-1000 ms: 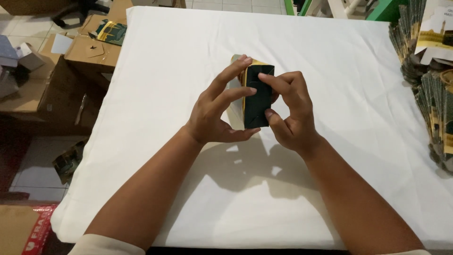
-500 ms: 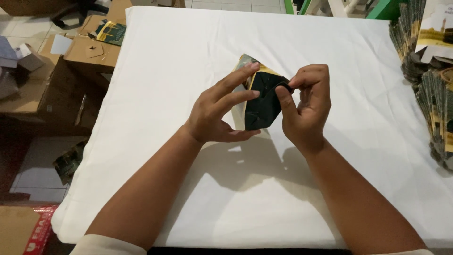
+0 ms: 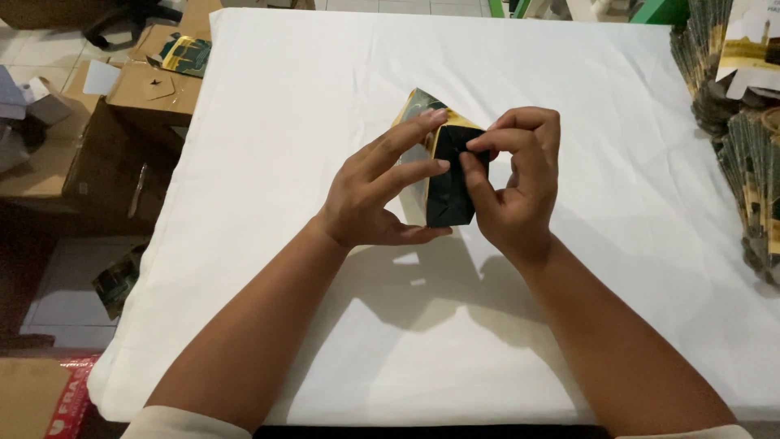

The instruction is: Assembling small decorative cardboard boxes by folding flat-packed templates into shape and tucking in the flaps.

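Both hands' fingers hide most of the small dark carton.

- Left hand: fingers extended, thumb beneath, pinching from the left side.
- Right hand: fingers curled, tips pinched together.
- Both forearms angled inward, wrists near each other.

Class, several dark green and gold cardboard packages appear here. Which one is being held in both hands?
The half-folded package over the middle of the white table, pinched between left hand and right hand. The others lie flat, stacked at the right edge or on the floor boxes.
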